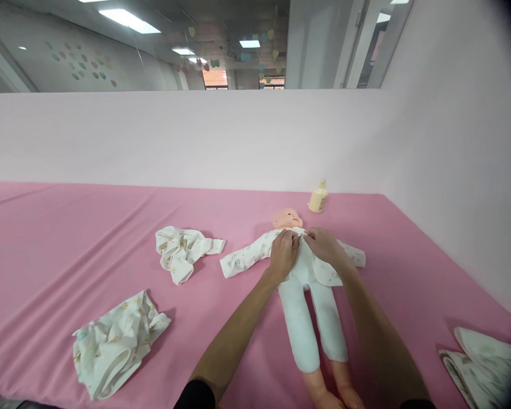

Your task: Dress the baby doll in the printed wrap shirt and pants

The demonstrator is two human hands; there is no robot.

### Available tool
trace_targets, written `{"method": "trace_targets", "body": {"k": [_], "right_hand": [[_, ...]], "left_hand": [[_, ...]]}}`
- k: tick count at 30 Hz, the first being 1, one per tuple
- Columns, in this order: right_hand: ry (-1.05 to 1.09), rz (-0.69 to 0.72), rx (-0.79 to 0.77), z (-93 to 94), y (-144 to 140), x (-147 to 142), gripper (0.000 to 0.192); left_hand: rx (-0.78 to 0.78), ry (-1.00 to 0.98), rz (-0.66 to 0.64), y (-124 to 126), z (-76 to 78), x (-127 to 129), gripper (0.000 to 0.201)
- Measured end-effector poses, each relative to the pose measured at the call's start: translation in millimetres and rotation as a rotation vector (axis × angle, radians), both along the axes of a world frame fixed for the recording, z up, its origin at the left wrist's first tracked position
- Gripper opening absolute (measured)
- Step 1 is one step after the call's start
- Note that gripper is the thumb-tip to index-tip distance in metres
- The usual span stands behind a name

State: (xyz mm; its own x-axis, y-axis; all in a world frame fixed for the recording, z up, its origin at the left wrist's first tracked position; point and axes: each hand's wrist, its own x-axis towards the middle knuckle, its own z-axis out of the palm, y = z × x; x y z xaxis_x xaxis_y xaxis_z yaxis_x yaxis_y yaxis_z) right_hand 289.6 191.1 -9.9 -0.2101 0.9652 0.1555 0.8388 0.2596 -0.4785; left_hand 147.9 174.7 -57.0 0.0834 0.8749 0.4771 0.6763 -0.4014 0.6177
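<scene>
Fastening the doll's top [306,258] at the collar — your left hand [283,254] and right hand [323,245] each pinch a front edge; next, align them squarely.

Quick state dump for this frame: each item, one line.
doll: on its back, head toward the wall, dressed in top and pants
left hand: pinching the top's front at the doll's chest
right hand: pinching the same spot from the other side
bottle: upright near the wall, not touched
crumpled garment: loose, left of the doll
bunched garment: near the front edge
folded cloths: stacked, far right
</scene>
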Motion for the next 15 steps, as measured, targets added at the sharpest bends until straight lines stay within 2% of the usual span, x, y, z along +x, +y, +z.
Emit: {"method": "trace_targets", "body": {"k": [7, 15], "right_hand": [[-0.053, 0.057, 0.030, 0.6, -9, -10, 0.030], [-0.094, 0.186, -0.008, 9.5, -28, -10, 0.025]], "left_hand": [[0.012, -0.020, 0.062, 0, -6.6, 4, 0.014], [-0.050, -0.234, 0.039, 3, -7.1, 3, 0.015]]}}
